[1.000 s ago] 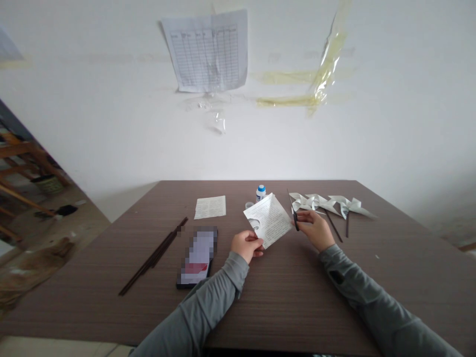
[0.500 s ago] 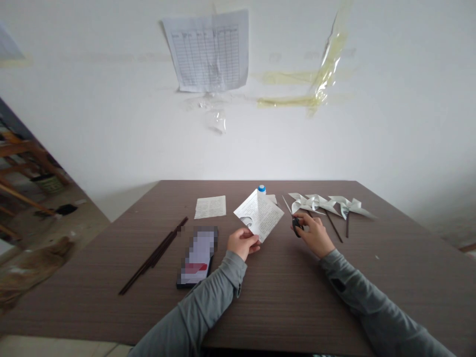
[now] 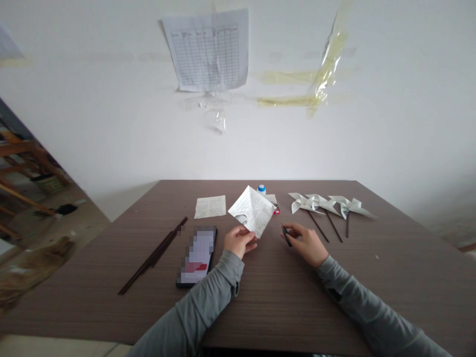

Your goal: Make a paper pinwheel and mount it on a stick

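My left hand (image 3: 239, 241) pinches the lower corner of a square sheet of printed paper (image 3: 253, 214), held up above the table with a crease down its middle. To its right, my right hand (image 3: 307, 243) grips a pair of scissors (image 3: 286, 237) by the black handles. The blades are foreshortened and hard to make out, so I cannot tell whether they are spread. A gap separates the scissors from the sheet. Behind the paper stand a bottle with a blue cap (image 3: 261, 189) and a small red item (image 3: 276, 211), both partly covered by it.
Three paper pinwheels (image 3: 349, 207) on dark sticks lie at the back right. Another printed sheet (image 3: 210, 206) rests at the back left. Several dark sticks (image 3: 154, 255) and a phone (image 3: 197, 257) lie on the left of the brown table (image 3: 282, 307). A white wall (image 3: 297, 148) rises behind.
My right hand has moved left with the scissors, and they have turned so that the blades show less. The held paper has shifted slightly left and up, uncovering the red item.
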Available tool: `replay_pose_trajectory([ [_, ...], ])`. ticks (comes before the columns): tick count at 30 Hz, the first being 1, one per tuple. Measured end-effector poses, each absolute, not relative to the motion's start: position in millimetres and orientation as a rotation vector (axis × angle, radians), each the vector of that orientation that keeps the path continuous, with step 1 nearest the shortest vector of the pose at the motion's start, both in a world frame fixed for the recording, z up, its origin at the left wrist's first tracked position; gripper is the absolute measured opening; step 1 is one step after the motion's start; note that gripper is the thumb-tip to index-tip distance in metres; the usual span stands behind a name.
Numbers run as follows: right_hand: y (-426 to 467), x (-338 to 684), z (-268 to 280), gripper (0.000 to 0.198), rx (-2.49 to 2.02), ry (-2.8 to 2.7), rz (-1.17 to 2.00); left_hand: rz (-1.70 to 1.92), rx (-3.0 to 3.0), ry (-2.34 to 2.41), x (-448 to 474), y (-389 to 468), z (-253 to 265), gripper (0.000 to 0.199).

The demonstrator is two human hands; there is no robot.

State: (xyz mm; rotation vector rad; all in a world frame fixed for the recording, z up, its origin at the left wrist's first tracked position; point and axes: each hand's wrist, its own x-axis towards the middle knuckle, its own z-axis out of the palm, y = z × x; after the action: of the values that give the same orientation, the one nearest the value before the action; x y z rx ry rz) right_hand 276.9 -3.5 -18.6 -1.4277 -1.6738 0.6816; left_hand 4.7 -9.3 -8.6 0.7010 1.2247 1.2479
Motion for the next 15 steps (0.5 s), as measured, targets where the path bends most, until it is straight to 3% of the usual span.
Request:
replay_pose_trajectory([
  [6, -10, 272, -12, 0.053, -1.39, -1.65, 0.835, 1.28, 0.716, 1.242, 7, -16, -2, 0.044],
  [15, -17, 261, -10, 0.055, -1.319, -1.652, 1.006, 1.281, 0.672, 1.281, 7, -6, -4, 0.039],
])
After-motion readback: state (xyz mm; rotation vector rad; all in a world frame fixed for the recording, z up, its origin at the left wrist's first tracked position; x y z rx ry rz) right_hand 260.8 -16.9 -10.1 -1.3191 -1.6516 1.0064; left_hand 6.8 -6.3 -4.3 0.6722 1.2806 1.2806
